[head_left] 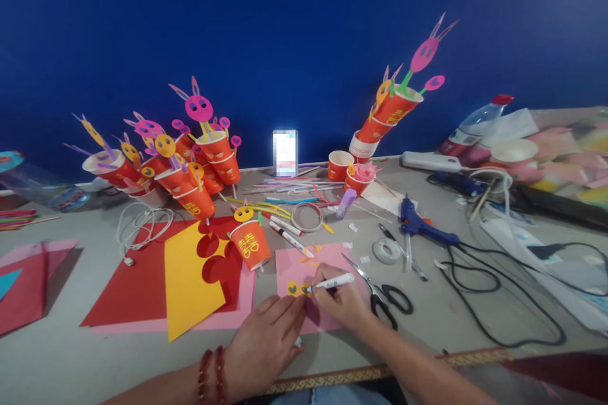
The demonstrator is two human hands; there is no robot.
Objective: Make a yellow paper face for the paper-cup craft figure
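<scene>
My right hand point(337, 300) grips a white acrylic marker point(335, 281), its tip down on a small yellow paper disc point(305, 289). A second yellow disc point(292, 289) beside it bears a dark heart. Both lie on a pink paper sheet point(287, 266). My left hand point(273, 335) rests flat at the sheet's lower left edge, fingers stretched out near the discs; something small and pale shows beneath it. Another white marker point(291, 242) lies at the sheet's top edge. Black-handled scissors point(382, 294) lie right of my right hand. A red paper cup point(250, 245) with a yellow face stands behind my left hand.
Yellow cut-out paper point(190, 285) lies over red paper point(137, 285) at left. Decorated red cups point(190, 199) stand along the wall. At right are clear tape point(387, 251), a blue glue gun point(422, 224) with looping black cable point(498, 329), and a power strip point(536, 272).
</scene>
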